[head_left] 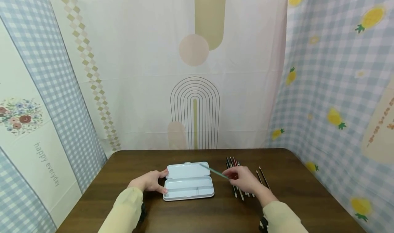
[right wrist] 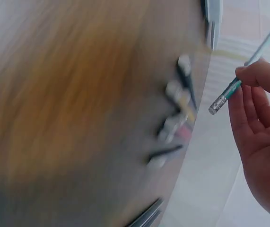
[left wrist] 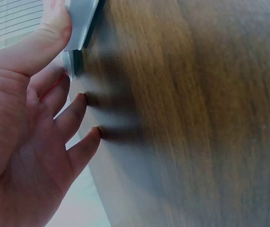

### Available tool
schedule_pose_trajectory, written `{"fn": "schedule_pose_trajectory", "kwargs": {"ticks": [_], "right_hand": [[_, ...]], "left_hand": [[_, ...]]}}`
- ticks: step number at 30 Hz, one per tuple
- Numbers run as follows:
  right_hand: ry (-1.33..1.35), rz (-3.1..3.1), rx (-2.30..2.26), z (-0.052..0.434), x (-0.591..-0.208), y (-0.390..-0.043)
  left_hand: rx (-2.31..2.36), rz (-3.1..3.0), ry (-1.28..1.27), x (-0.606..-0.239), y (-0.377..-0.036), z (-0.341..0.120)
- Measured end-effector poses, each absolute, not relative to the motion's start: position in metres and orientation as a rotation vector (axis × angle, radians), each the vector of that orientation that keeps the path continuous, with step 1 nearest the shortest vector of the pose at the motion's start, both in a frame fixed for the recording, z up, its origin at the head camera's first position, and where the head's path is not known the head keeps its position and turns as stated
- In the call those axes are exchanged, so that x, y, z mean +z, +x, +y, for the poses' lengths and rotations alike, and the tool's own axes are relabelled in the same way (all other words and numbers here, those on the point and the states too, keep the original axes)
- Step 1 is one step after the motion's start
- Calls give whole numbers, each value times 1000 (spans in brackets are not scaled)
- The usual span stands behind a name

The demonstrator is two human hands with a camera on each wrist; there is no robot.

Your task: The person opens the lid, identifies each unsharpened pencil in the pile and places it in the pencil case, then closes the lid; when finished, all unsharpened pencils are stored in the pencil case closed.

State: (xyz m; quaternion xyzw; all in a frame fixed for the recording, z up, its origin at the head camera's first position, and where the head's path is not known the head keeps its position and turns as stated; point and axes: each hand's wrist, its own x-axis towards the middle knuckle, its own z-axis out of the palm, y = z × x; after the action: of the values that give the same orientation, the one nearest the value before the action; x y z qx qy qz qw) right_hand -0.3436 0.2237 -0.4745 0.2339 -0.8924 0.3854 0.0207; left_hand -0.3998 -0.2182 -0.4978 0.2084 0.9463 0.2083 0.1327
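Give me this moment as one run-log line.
left hand: steadies open pencil case | right hand: pinches green pencil above case | loose pencils: on table, right of case

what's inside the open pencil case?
The pencil case tray shows only a divider, no pencils. The green pencil in the right hand hovers above the lid.

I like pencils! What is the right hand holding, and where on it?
The right hand pinches a green pencil near its eraser end.

Dark wooden table point(head_left: 292, 205), patterned cloth walls point(head_left: 138, 72) — gingham, pineapples
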Motion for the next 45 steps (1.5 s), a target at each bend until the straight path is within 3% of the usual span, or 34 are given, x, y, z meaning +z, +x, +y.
{"fn": "schedule_pose_trajectory", "kwargs": {"ticks": [8,17,26,34,41,45], "right_hand": [[941,-2826,983,171,-466,-349],[985,-2879,764,131,-460,-354],[994,-2888,765,110,-465,-355],[1026,-2858,793,101,-467,-356],[1012,-2880,734,95,-470,-355],[1003,-2890,702,94,-471,-354]], "left_hand": [[616,2759,634,-544,-435,-235],[573,2781,669,-517,-413,-228],[573,2787,685,-536,-426,-237],[597,2776,683,-538,-430,-236],[538,2805,685,-513,-406,-226],[520,2813,693,-529,-419,-233]]}}
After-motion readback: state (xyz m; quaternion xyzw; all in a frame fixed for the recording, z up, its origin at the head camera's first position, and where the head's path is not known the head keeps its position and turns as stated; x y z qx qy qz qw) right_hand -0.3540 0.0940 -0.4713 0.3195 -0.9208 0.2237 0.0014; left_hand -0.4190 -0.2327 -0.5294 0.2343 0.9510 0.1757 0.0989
